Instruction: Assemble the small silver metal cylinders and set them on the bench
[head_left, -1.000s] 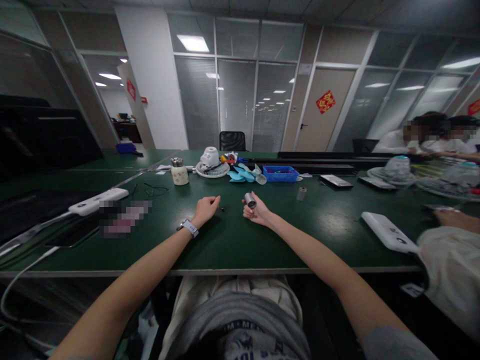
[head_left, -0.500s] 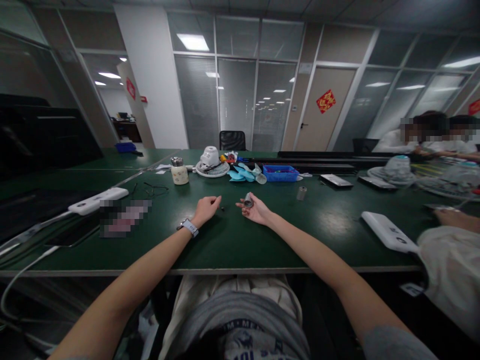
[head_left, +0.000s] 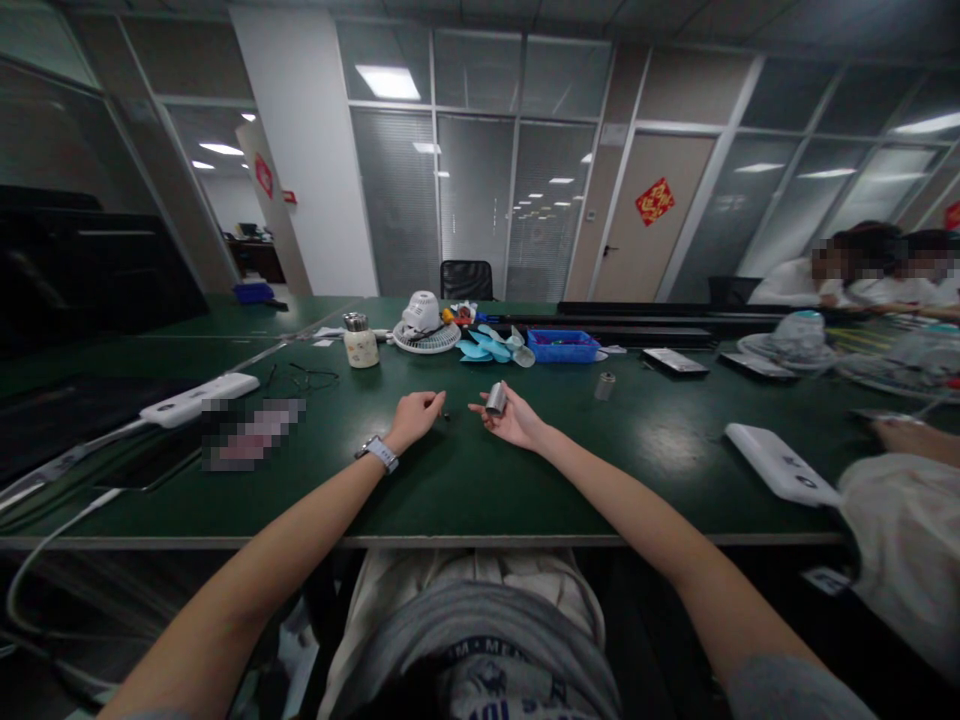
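Note:
Over the green table, my right hand grips a small silver metal cylinder between thumb and fingers, the smooth side of it showing and the cylinder leaning. My left hand, with a watch on the wrist, rests to the left, its thumb and fingers pinched together; whatever may be between them is too small to name. Just right of its fingertips lies a tiny dark piece. A second metal cylinder with a small top piece stands apart on the table, right of my right hand.
Farther back are a patterned bottle, a white fan part, light-blue fan blades and a blue tray. White power strips lie on both sides. A person's sleeve is close at right; other people sit beyond.
My right hand has turned the metal cylinder: its open end faced me before, and now its side shows. My left hand stays almost in place.

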